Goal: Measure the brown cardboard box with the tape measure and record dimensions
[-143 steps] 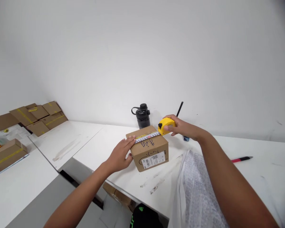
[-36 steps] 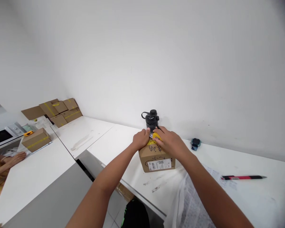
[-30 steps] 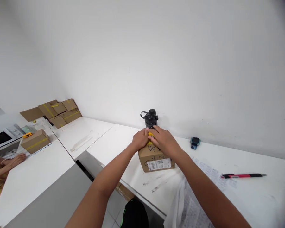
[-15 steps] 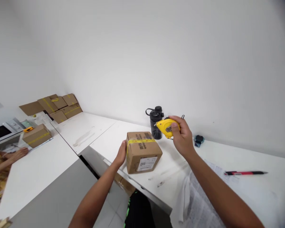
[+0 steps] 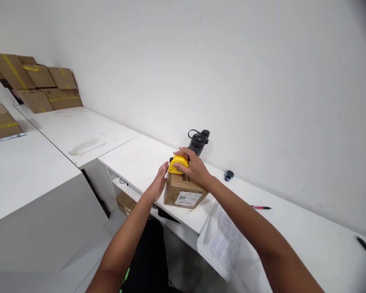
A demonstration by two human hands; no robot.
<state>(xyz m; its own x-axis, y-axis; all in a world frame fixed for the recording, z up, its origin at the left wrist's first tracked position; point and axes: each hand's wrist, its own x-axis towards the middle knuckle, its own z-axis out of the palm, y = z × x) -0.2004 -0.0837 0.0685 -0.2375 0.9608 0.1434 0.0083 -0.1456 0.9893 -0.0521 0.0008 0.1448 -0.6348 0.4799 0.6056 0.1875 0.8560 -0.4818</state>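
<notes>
A small cardboard box (image 5: 183,193) with a white label on its front stands near the front edge of a white table (image 5: 295,228). My right hand (image 5: 194,167) is closed round a yellow tape measure (image 5: 178,163) and holds it on top of the box. My left hand (image 5: 159,184) rests against the box's left side, its fingers reaching up towards the tape measure. Whether any tape is pulled out is hidden by the hands.
A black bottle (image 5: 199,142) stands behind the box by the wall. A small dark object (image 5: 228,175), a red and black pen (image 5: 261,207) and a printed sheet (image 5: 224,240) lie to the right. Cardboard boxes (image 5: 33,85) are stacked at the far left.
My right hand has brought the tape measure from the air down onto the box top. The left hand stays on the box's left side. The view has pulled back and swung left.
</notes>
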